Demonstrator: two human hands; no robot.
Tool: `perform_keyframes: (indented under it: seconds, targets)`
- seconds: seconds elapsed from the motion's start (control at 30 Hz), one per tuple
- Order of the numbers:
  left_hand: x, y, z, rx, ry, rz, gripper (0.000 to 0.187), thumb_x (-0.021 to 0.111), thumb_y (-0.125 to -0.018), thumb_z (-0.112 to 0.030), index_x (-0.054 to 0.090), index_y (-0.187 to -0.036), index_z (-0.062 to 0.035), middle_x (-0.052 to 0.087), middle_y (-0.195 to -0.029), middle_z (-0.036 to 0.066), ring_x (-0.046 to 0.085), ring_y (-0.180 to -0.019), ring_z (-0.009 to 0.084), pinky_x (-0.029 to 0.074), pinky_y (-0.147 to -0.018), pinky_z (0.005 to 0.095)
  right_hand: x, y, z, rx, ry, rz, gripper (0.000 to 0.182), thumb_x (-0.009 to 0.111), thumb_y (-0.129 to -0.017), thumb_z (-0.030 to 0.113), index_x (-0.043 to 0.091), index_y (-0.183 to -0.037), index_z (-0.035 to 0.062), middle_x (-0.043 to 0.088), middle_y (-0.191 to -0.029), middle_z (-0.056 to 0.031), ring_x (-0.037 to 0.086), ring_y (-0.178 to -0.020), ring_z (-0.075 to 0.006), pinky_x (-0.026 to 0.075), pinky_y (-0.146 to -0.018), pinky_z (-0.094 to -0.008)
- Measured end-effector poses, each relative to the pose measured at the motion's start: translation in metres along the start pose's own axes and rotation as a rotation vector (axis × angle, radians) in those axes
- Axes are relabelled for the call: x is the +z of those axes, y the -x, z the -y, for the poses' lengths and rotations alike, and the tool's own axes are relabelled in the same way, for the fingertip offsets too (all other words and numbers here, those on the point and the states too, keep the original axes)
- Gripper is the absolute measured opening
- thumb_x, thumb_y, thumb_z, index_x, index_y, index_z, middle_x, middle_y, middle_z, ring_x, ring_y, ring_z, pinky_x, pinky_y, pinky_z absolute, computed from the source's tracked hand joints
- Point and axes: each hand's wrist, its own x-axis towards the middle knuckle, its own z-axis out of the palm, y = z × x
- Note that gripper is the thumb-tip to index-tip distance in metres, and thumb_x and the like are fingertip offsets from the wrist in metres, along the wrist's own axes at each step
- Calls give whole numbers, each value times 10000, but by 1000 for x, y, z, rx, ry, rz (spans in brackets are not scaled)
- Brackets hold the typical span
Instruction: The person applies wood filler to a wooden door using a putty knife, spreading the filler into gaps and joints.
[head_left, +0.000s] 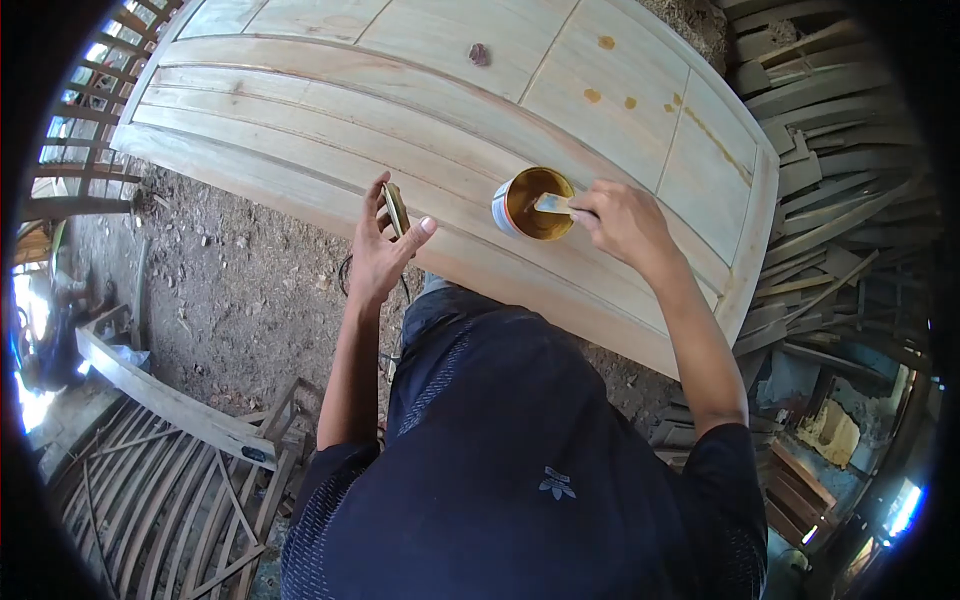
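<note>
Near the front edge of a pale wooden panel (420,110), its boards grooved and faintly streaked, a round can (504,208) of thick ochre-brown paste (526,186) stands open-mouthed. Over its right side, the right hand (625,222) — back uppermost, elbow bent — grips a flat spatula (553,204) dipped into the can. Farther left, the left hand (380,255), thumb raised, holds a thin disc (397,210) edge-up by the panel's near edge. Grooved wood stretches wide leftward; ochre dabs (592,96) dot the far right.
</note>
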Motion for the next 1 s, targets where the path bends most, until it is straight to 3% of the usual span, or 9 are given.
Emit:
perform_keyframes:
  seconds: [0.1,0.17,0.27,0.5,0.7,0.8,0.87,0.93,1.0]
  targets:
    - [7,0,-10,-22,0,26,1120,916,-729,-482,316,-1583,-74,486,-1435,315,569,-1267,382,542,-967,486,3,-17,14,-23,141,70,158,664,-820,79,791,-912,65,723,-898,-161,706,-821,-356,569,-730,-437]
    - [8,0,-10,-5,23,40,1126,913,-728,-491,314,-1583,-70,475,-1450,317,560,-1279,390,542,-970,497,4,-28,21,-22,341,278,137,633,-780,50,759,-816,9,729,-873,-197,724,-823,-366,579,-724,-443]
    - [5,1,1,19,5,20,1130,914,-724,-497,317,-1584,-73,465,-1464,321,549,-1295,403,541,-974,499,2,-41,29,-7,328,266,143,624,-793,57,737,-756,-22,725,-848,-232,733,-815,-377,581,-715,-458]
    - [-5,11,14,-19,-1,-40,1125,911,-720,-504,325,-1584,-84,486,-1445,335,532,-1323,423,519,-1008,515,-23,-47,14,10,229,427,152,636,-832,116,751,-871,24,708,-830,-214,690,-778,-405,542,-685,-485]
    - [-11,8,17,-36,-13,-57,1125,909,-719,-511,327,-1583,-87,519,-1412,343,544,-1314,427,516,-1011,524,-46,-26,-19,180,-184,449,194,659,-893,156,768,-987,25,686,-716,-138,632,-660,-225,495,-649,-374]
    - [-9,5,15,-15,-30,-57,1120,910,-723,-503,327,-1582,-82,519,-1405,345,555,-1299,419,525,-1000,512,-33,1,-23,316,-403,348,224,686,-924,197,780,-1087,74,702,-838,-168,634,-701,-244,495,-691,-358]
    - [-5,4,9,12,-36,-42,1106,911,-733,-483,328,-1580,-77,524,-1397,342,573,-1278,406,542,-979,494,-9,19,-30,142,-468,136,212,714,-926,159,784,-1119,106,693,-842,-125,606,-695,-197,482,-670,-331]
    - [-1,4,2,5,-36,-24,1096,911,-740,-468,327,-1578,-71,520,-1401,337,584,-1262,391,549,-964,483,11,30,-24,167,-436,114,244,735,-891,108,781,-1131,120,687,-845,-98,627,-719,-230,506,-682,-351]
    - [3,4,-3,-3,-38,-9,1086,911,-747,-453,327,-1577,-65,516,-1404,332,595,-1245,377,556,-950,472,38,41,-23,26,-286,-196,311,743,-865,97,759,-1172,144,689,-892,-81,647,-755,-265,532,-701,-380]
